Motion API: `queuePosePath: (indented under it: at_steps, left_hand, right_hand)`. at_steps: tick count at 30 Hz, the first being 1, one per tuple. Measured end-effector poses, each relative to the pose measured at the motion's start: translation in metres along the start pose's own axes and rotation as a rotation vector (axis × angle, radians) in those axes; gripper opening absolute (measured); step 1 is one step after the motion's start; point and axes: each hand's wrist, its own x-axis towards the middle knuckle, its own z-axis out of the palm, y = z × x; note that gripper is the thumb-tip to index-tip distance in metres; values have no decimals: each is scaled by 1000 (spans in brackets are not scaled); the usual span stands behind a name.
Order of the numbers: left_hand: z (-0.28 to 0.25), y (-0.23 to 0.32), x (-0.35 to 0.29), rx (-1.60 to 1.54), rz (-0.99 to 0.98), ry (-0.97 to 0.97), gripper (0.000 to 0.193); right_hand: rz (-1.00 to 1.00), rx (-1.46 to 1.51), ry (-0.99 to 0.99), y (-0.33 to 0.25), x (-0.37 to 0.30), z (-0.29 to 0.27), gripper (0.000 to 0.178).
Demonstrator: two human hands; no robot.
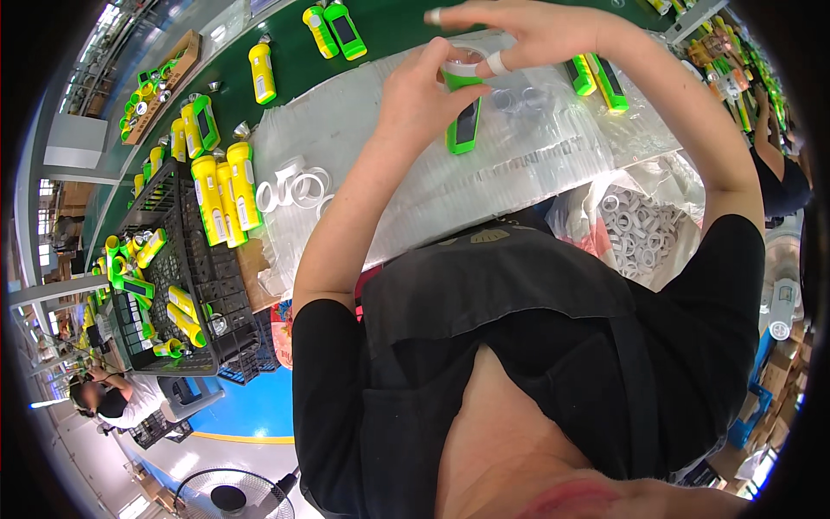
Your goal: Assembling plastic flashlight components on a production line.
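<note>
My left hand is closed round the head end of a green flashlight with a dark panel on its side. A clear-white ring sits at the flashlight's open top, between my two hands. My right hand is held over it from the right, fingers stretched out and apart. White bands cover a fingertip and the thumb of this hand; the thumb is beside the ring, and I cannot tell whether it touches. Loose white rings lie on the padded sheet under my hands.
Yellow-green flashlights stand at the left, by a black crate holding more. Others lie on the green bench and at the right. A bag of white rings is near my right arm. Other people work at both sides.
</note>
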Motion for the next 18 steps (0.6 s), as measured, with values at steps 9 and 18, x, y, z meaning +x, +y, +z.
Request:
queuePosePath:
  at_steps: [9, 18]
  left_hand:
    - [-2, 2, 2, -71, -44, 11, 41]
    - [-1, -7, -11, -234, 61, 21, 82]
  right_hand:
    - [187, -341, -219, 22, -4, 16, 37]
    - [156, -299, 0, 18, -28, 26, 42]
